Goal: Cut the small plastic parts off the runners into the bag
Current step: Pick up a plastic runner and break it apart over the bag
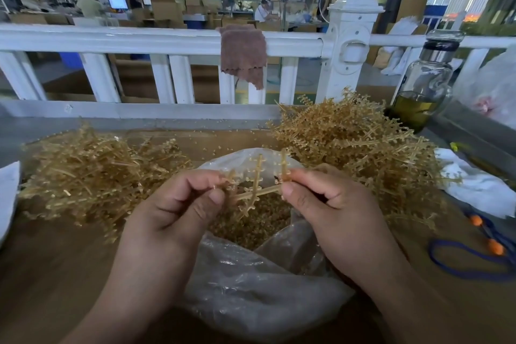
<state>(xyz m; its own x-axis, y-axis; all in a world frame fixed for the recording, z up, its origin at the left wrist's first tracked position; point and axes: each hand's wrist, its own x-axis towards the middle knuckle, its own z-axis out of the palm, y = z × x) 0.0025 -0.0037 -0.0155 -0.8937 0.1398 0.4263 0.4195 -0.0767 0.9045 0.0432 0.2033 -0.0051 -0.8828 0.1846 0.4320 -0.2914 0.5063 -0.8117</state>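
A tan plastic runner [258,191] with small parts along its branches is held above the open clear plastic bag [251,282]. My left hand [178,207] pinches its left branch between thumb and fingers. My right hand [324,201] pinches the right upright branch. The bag's mouth shows a heap of small loose tan parts [251,220]. No cutting tool is visible in either hand.
A pile of runners [92,173] lies at the left and a taller pile [360,148] at the right. A glass bottle [424,84] stands back right, beside a white railing [139,42] with a brown cloth [243,56]. A blue cord with orange beads [485,246] lies at right.
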